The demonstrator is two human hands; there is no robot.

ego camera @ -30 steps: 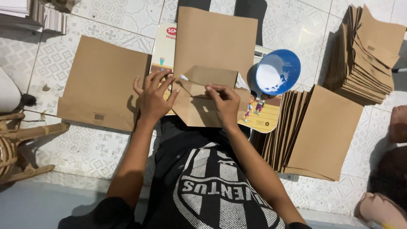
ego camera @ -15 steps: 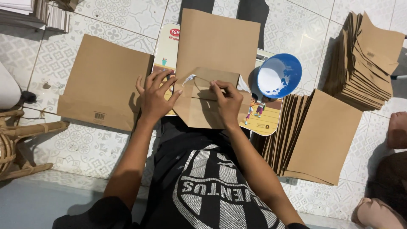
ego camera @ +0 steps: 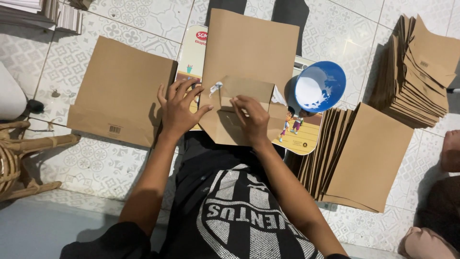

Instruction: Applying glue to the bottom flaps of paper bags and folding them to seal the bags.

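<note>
Gluing step in hand: brown paper bag (ego camera: 249, 62) lies centre frame on the floor. Left hand (ego camera: 179, 108), fingers spread, pins its edge; right hand (ego camera: 250, 117), grip narrow, pinches the brush (ego camera: 216, 88) spreading white paste; folding the flap presumably follows

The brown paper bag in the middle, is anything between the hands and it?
Nothing visible. The left hand lies flat at the brown paper bag's left edge, and the right hand rests directly on its folded bottom flap, beside a white glue smear.
</note>
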